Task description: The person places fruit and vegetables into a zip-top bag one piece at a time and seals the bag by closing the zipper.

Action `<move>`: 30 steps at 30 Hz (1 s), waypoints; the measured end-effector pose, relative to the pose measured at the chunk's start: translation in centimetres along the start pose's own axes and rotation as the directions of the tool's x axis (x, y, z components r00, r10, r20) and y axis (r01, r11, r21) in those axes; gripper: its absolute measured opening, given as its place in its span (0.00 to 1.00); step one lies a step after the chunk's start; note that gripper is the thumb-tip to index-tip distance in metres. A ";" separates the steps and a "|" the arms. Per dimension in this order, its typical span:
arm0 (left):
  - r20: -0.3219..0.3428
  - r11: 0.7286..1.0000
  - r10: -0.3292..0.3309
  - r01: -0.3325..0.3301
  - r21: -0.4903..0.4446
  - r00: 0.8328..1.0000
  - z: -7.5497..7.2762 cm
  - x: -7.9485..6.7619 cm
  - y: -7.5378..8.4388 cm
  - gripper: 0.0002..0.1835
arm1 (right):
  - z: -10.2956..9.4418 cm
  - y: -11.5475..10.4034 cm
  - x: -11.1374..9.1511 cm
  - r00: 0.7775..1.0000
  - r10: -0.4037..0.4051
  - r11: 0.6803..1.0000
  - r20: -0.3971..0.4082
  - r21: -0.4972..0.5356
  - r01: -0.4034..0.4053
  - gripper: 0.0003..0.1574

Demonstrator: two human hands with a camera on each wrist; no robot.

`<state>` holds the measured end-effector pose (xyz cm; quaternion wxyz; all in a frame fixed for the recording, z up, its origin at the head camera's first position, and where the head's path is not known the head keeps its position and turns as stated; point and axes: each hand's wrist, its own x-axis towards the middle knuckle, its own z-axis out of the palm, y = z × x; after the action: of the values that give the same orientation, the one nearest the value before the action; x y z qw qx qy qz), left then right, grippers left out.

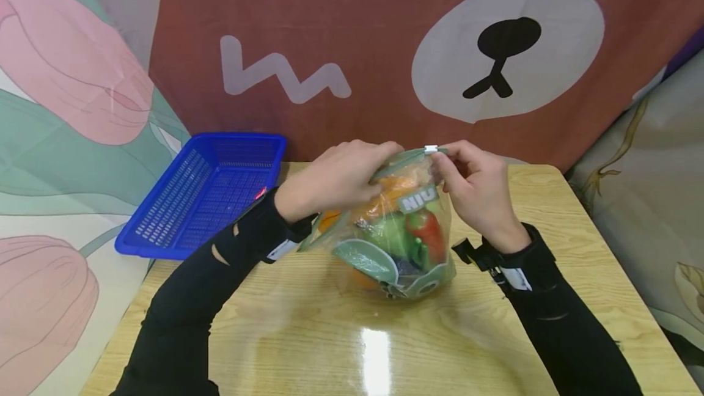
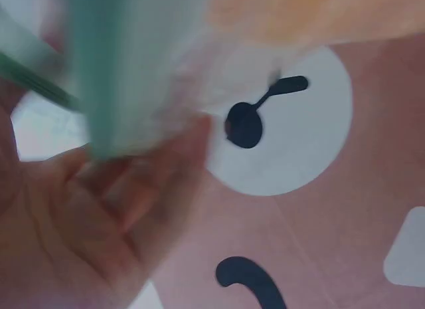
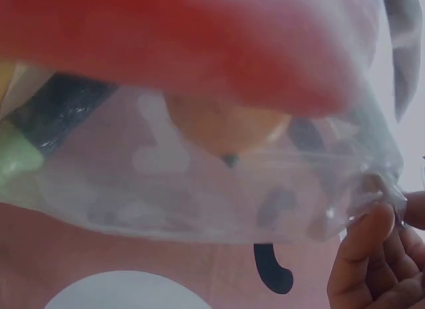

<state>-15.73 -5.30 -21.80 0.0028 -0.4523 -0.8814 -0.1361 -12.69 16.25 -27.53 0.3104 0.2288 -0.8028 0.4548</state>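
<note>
A clear zip bag (image 1: 404, 212) with green trim stands on the table, filled with colourful fruit and vegetable shapes. Through its front show a red pepper (image 1: 428, 234), a large green piece and several orange ones. My right hand (image 1: 478, 185) pinches the bag's top right corner between thumb and forefinger, right beside the white zip slider (image 1: 431, 149). Over the top left edge reaches my left hand (image 1: 341, 173), blurred, its thumb and fingers on either side of the bag. In the left wrist view, the green edge (image 2: 99, 76) passes between that hand's thumb and fingers.
A blue plastic basket (image 1: 200, 200) sits at the table's back left, partly behind my left forearm. The wooden table (image 1: 308, 335) ends close to a hanging cloth (image 1: 363, 66) printed with a bear face. More patterned cloth hangs at both sides.
</note>
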 end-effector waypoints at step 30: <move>-0.297 0.981 0.115 -0.155 -0.113 0.948 2.4 2.5 1.2 0.07 | -0.8 0.9 -1.5 0.992 -0.107 0.993 -0.067 0.039 0.110 0.03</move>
<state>-15.93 -2.04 -23.53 0.1101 -0.4862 -0.8271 -0.2595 -12.02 17.49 -28.76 0.3554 0.2640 -0.7687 0.4616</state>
